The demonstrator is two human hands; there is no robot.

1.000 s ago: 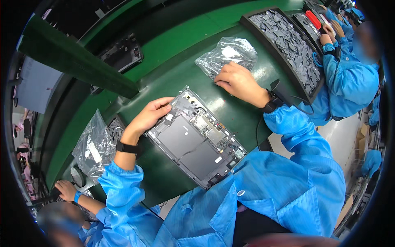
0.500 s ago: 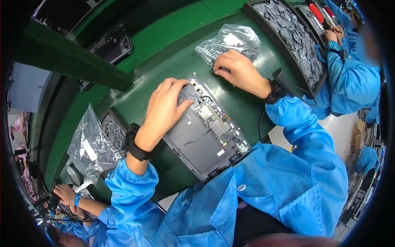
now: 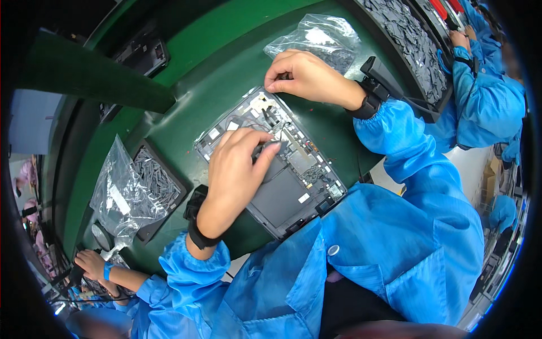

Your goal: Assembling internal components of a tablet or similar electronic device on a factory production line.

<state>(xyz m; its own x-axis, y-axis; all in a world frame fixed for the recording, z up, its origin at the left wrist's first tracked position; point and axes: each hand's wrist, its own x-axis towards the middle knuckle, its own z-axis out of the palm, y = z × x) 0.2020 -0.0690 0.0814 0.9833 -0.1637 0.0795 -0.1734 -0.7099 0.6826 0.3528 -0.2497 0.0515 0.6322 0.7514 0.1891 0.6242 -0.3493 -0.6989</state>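
Note:
An opened tablet or laptop chassis lies on the green table in front of me, with its circuit board, cables and dark flat panels exposed. My left hand is over the middle of it, thumb and index finger pinching a small dark grey part. At the chassis's far corner, my right hand has its thumb and index finger pressed together. Something dark shows inside the curled fingers, but I cannot make out what it is. Just beyond that hand lies a clear plastic bag with small dark pieces.
At left, a dark tray holds many grey strips beside a crumpled clear bag. A large tray of dark pieces stands far right. A green post rises at upper left. Co-workers' hands show at both sides.
My right hand has moved left from the clear bag to the chassis's far corner. My left hand has shifted right and nearer, now pinching a small dark grey part; more of the chassis's far end shows.

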